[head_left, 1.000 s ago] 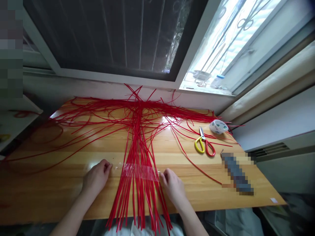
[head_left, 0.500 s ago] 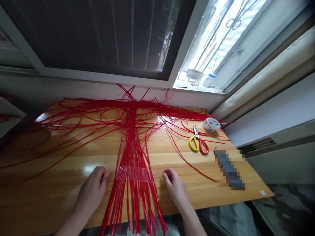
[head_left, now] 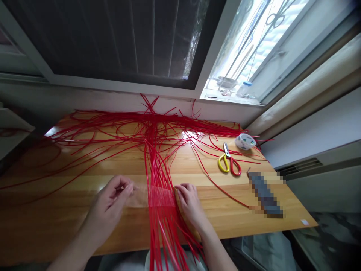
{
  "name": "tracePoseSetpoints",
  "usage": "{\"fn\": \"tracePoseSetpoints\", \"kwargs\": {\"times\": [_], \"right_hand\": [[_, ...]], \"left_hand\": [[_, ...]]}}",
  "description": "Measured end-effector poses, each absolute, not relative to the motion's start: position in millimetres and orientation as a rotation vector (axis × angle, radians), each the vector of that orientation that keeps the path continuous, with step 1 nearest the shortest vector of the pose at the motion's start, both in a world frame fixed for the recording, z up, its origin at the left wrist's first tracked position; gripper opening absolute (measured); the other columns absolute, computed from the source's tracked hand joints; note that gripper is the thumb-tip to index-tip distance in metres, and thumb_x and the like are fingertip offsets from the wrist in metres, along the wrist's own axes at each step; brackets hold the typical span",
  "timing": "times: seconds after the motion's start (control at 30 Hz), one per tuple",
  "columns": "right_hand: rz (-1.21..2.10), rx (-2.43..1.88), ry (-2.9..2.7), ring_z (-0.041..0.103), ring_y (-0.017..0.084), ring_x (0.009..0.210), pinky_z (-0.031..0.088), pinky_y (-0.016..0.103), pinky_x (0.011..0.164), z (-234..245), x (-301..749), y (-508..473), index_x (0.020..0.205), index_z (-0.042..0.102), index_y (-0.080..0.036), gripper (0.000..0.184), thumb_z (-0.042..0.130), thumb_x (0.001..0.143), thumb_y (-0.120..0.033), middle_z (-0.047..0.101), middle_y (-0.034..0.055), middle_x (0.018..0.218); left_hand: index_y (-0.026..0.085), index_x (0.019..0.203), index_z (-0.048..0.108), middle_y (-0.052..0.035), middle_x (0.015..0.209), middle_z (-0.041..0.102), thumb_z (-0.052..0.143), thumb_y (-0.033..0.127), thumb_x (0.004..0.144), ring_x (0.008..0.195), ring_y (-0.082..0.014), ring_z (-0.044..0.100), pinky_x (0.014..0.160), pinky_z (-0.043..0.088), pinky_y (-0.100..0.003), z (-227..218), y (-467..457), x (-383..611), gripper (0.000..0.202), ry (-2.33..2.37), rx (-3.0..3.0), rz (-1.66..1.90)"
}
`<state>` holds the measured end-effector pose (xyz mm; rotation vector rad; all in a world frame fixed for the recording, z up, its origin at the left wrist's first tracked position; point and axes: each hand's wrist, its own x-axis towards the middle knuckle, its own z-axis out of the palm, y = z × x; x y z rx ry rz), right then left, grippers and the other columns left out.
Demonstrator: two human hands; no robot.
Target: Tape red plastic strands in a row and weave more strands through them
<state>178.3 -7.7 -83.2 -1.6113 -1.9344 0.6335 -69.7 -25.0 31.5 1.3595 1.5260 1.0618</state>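
A bundle of long red cords (head_left: 166,233) runs toward me across the wooden table (head_left: 67,226) and hangs over its front edge. A strip of clear tape (head_left: 138,197) lies across the cords and sticks out past their left side. My left hand (head_left: 111,203) pinches the free left end of the tape between thumb and fingers. At the cords' right edge, my right hand (head_left: 191,205) is closed on the tape's other end; its fingertips press close to the outermost cords, and the exact grip is partly hidden.
Scissors (head_left: 228,160) with one yellow and one red handle lie at the right. Behind them stands a roll of tape (head_left: 245,141). A blurred dark object (head_left: 265,194) lies nearer the right edge. More red cords (head_left: 113,118) spread along the back under the window (head_left: 126,37).
Both hands have moved slightly away from me. The left stretches the tape out leftward, while the right has come in against the cords, which now sit narrower and farther right.
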Motion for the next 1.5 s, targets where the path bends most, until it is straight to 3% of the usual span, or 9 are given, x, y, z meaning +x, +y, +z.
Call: {"fn": "tracePoseSetpoints", "kwargs": {"times": [0.4, 0.57, 0.8, 0.9, 1.0, 1.13, 1.2, 1.33, 1.5], "right_hand": [[0.786, -1.403, -2.121, 0.046, 0.019, 0.089, 0.038, 0.035, 0.085, -83, 185, 12, 0.078, 0.053, -0.021, 0.026, 0.035, 0.093, -0.03, 0.054, 0.0054, 0.09], [1.143, -1.406, -1.739, 0.045, 0.015, 0.069, 0.04, 0.027, 0.067, -70, 195, 6, 0.073, 0.046, -0.022, 0.031, 0.033, 0.092, -0.042, 0.048, -0.0004, 0.072], [1.875, -1.288, -1.071, 0.04, 0.007, 0.051, 0.032, 0.021, 0.05, -53, 199, 8, 0.076, 0.058, -0.019, 0.027, 0.063, 0.071, -0.045, 0.047, -0.0055, 0.061], [2.004, -1.363, -0.966, 0.039, 0.006, 0.047, 0.029, 0.02, 0.046, -60, 194, 2, 0.087, 0.062, -0.018, 0.036, 0.071, 0.062, -0.042, 0.049, -0.006, 0.058], [2.057, -1.412, -1.017, 0.035, 0.005, 0.042, 0.025, 0.02, 0.041, -70, 185, -8, 0.079, 0.062, -0.014, 0.035, 0.07, 0.061, -0.043, 0.045, -0.0073, 0.05], [2.032, -1.414, -1.142, 0.035, 0.005, 0.038, 0.025, 0.02, 0.039, -81, 178, -16, 0.072, 0.054, -0.016, 0.033, 0.064, 0.066, -0.047, 0.043, -0.0081, 0.047], [1.864, -1.494, -1.263, 0.037, 0.006, 0.038, 0.027, 0.02, 0.04, -85, 179, -16, 0.071, 0.049, -0.018, 0.032, 0.059, 0.07, -0.049, 0.043, -0.0079, 0.047], [1.437, -1.617, -1.552, 0.041, 0.008, 0.048, 0.029, 0.02, 0.046, -85, 189, -19, 0.071, 0.048, -0.019, 0.027, 0.054, 0.077, -0.044, 0.048, -0.0055, 0.053], [1.129, -1.7, -1.877, 0.038, 0.009, 0.05, 0.026, 0.02, 0.049, -77, 196, -34, 0.081, 0.047, -0.02, 0.024, 0.06, 0.076, -0.04, 0.044, -0.008, 0.053]], "left_hand": [[0.023, 0.064, 0.046, -0.0024, 0.07, 0.055, 0.049, 0.041, 0.077, 0.072, -0.0194, 0.054, 0.068, 0.048, -0.032, 44, -24, -47, 0.022, 1.49, 1.299, 1.247], [0.025, 0.066, 0.048, 0.0005, 0.069, 0.052, 0.052, 0.036, 0.078, 0.069, -0.0173, 0.052, 0.067, 0.047, -0.03, 39, -22, -62, 0.017, 1.474, 1.207, 1.398], [0.023, 0.06, 0.05, 0.001, 0.062, 0.053, 0.059, 0.045, 0.071, 0.062, -0.0156, 0.051, 0.06, 0.047, -0.027, 23, -24, -90, 0.026, 1.498, 1.105, 1.265], [0.022, 0.057, 0.051, 0.0014, 0.06, 0.054, 0.063, 0.049, 0.067, 0.061, -0.0147, 0.052, 0.059, 0.048, -0.025, 7, -36, -97, 0.031, 1.552, 1.025, 1.217], [0.02, 0.058, 0.052, 0.0022, 0.06, 0.054, 0.067, 0.05, 0.062, 0.061, -0.0136, 0.052, 0.06, 0.049, -0.023, -11, -48, -103, 0.034, 1.621, 0.903, 1.206], [0.019, 0.059, 0.053, 0.0035, 0.059, 0.054, 0.07, 0.054, 0.054, 0.059, -0.0121, 0.052, 0.058, 0.049, -0.021, -30, -54, -114, 0.04, 1.684, 0.829, 1.228], [0.019, 0.058, 0.052, 0.0033, 0.058, 0.054, 0.069, 0.058, 0.054, 0.059, -0.0127, 0.054, 0.057, 0.048, -0.021, -40, -55, -119, 0.043, 1.705, 0.865, 1.221], [0.02, 0.06, 0.049, 0.0033, 0.057, 0.055, 0.063, 0.064, 0.058, 0.059, -0.0136, 0.056, 0.059, 0.048, -0.023, -67, -61, -127, 0.046, 1.688, 0.96, 1.127], [0.022, 0.07, 0.048, 0.0053, 0.054, 0.051, 0.052, 0.062, 0.07, 0.048, -0.0128, 0.051, 0.047, 0.042, -0.022, -90, -82, -130, 0.04, 1.811, 1.174, 0.889]]}}
